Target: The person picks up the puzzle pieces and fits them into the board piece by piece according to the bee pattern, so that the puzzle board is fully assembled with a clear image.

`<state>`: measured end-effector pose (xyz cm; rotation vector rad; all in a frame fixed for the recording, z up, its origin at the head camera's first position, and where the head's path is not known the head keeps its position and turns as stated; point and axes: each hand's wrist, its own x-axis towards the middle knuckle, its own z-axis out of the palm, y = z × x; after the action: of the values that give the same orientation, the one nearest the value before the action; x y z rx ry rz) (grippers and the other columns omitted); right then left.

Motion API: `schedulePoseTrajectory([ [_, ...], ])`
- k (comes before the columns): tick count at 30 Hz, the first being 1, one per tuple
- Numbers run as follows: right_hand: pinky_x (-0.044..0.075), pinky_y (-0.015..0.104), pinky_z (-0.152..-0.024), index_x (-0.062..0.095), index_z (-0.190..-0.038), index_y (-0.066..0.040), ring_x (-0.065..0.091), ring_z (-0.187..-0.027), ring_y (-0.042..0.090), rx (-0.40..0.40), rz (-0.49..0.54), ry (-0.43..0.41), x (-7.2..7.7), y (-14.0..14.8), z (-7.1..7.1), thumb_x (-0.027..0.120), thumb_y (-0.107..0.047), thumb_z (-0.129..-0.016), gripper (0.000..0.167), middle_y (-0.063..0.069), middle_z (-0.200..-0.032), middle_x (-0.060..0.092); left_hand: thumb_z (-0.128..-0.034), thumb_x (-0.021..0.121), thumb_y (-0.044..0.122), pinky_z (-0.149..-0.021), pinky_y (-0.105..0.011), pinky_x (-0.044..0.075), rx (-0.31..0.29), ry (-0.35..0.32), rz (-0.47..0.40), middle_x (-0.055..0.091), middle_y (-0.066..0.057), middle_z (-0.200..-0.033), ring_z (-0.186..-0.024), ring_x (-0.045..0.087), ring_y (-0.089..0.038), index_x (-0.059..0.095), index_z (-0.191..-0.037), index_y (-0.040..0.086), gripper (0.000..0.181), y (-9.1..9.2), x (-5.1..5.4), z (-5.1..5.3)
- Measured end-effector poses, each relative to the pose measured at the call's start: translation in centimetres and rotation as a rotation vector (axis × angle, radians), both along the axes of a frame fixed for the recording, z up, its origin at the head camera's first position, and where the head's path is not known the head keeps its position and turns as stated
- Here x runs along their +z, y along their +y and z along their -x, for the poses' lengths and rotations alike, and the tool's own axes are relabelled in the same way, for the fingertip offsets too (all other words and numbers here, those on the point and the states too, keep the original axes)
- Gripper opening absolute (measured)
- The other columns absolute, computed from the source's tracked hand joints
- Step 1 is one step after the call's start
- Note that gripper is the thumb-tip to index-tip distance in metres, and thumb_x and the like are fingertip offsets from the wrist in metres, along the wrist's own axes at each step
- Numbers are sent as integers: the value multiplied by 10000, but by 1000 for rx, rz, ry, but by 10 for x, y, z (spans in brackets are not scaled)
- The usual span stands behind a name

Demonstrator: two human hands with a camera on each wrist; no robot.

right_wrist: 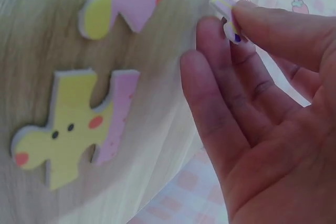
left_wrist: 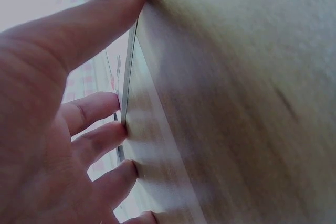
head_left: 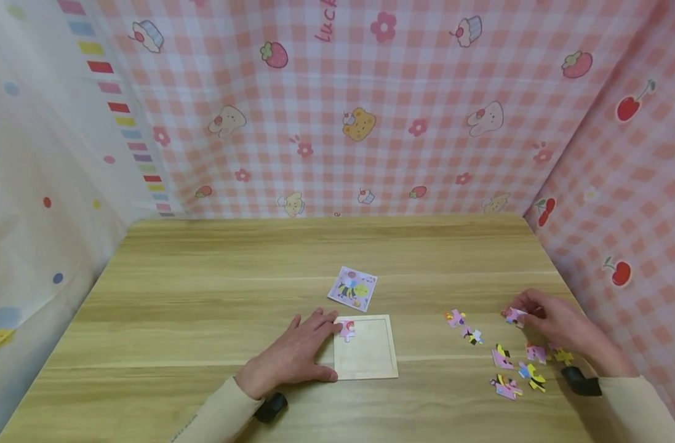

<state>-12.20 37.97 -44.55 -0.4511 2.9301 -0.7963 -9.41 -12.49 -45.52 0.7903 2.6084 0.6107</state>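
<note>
On the table (head_left: pixel 232 246), wood-grained: one tray (head_left: pixel 370 354), square, wooden, rimmed, laid flat; one corner piece (head_left: pixel 346 330), pink and red, placed inside at its far left corner. Behind the tray, one card (head_left: pixel 352 289), printed with a bee, laid askew and apart from it. At the tray's left side, one left hand (head_left: pixel 295 351), palm down, fingers spread, nothing grasped; the rim is touched by the thumb at the near left corner and by a finger toward the far left corner. Well to the right, one right hand (head_left: pixel 561 326); one pink piece (head_left: pixel 514 316) is pinched between its thumb and fingers, beyond most of the loose pieces (head_left: pixel 502 358). Of these, seven are counted, in pink, yellow, black and blue, scattered right of the tray; one yellow piece (right_wrist: pixel 76 127), marked with two black dots, is shown below the right hand's wrist camera. Behind the table, one curtain (head_left: pixel 326 92), pink-checked, printed with strawberries, cupcakes and flowers, is hung.
</note>
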Motion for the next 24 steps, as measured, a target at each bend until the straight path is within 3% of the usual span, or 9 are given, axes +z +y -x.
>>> schedulePoseTrajectory([
  [5,560,243,-678,699,-1068,-66,641,-837,81,-41,7,-52,3,-4,-2,725,-33,-944,132,-6,-934,691,-849,847,434,-1221,-672,170,2,-2,5,342,-109,-1656,-1553,219,-368,485,-1518,60,847,0,-1,0],
  [13,540,232,-653,727,-1031,-66,581,-775,-5,-18,-12,45,8,-16,-4,789,-36,-895,152,-19,-914,717,-853,846,424,-1223,-670,166,4,-6,0,340,-111,-1657,-1556,209,-368,477,-1526,56,851,0,0,-1],
  [20,526,227,-630,726,-1071,-51,562,-754,28,-21,43,-28,13,-29,-7,728,-59,-958,113,-8,-931,718,-854,844,429,-1229,-660,153,11,-12,4,336,-101,-1660,-1559,204,-358,471,-1535,67,856,0,-1,-1],
  [24,530,228,-631,733,-1074,-70,578,-759,32,-31,40,-17,15,-35,-9,734,-66,-956,118,-22,-920,723,-857,841,433,-1233,-655,149,11,-18,5,325,-97,-1666,-1561,199,-355,462,-1540,67,864,0,-2,0],
])
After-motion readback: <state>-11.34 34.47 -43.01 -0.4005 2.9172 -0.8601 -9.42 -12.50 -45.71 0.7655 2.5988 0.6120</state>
